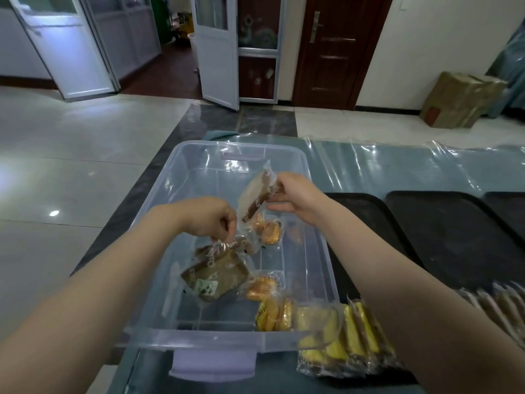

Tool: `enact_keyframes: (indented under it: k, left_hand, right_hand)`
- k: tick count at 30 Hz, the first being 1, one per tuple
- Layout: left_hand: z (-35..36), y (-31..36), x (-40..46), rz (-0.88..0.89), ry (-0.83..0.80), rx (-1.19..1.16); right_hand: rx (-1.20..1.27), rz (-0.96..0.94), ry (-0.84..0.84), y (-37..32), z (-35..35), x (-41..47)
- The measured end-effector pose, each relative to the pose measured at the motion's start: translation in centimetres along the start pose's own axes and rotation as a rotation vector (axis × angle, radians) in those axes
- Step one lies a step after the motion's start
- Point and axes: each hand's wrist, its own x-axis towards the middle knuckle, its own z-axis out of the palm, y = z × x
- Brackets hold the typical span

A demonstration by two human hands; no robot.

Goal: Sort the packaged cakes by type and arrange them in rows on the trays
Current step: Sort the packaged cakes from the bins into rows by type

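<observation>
Crinkled clear wrapping is pinched by both hands above the clear plastic bin [318,240]. The left hand [211,218] holds by its top edge a brown packaged cake [217,275], which hangs low in the bin. The right hand [295,199] grips a pale packet with a brown band [254,199], lifted higher. Under them lie two small golden cakes [270,231] [261,287] and a yellow packet [274,314] on the bin floor. Just beside the bin's near right corner, a row of yellow cakes [352,342] lies on a black tray [377,223]. More black trays [449,231] are to the right.
</observation>
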Motion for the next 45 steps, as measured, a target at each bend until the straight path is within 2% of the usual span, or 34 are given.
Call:
enact_keyframes:
  k: [9, 16, 20, 26, 36, 41, 45]
  left_hand:
    - [-1.2, 2.4, -2.6, -0.054, 0.215, 0.038]
    - [1.0, 7.9, -3.3, -0.139, 0.539, 0.199]
    - [2.4, 12.2, -3.4, -0.169, 0.739, 0.165]
    - [2.5, 19.3, -3.8, -0.118, 0.988, 0.118]
    - [3.8, 29.1, -1.5, 0.003, 1.047, 0.246]
    - [6.5, 32.4, 0.4, -0.024, 1.072, 0.226]
    - [8.9, 33.7, 2.2, -0.08, 1.036, 0.124]
  right_hand:
    - [0.447, -0.173, 0.035, -0.3, -5.0, -5.2]
    - [0.679, -0.292, 0.119, 1.6, -9.8, -9.2]
    - [0.754, -0.31, 0.168, 3.4, -13.1, -11.5]
    - [0.769, -0.256, 0.201, 5.2, -18.8, -14.0]
    - [0.735, -0.159, 0.289, 8.8, -28.7, -16.4]
    - [0.715, -0.115, 0.357, 11.1, -34.0, -16.9]
    - [0.694, -0.059, 0.379, 12.5, -36.6, -17.7]
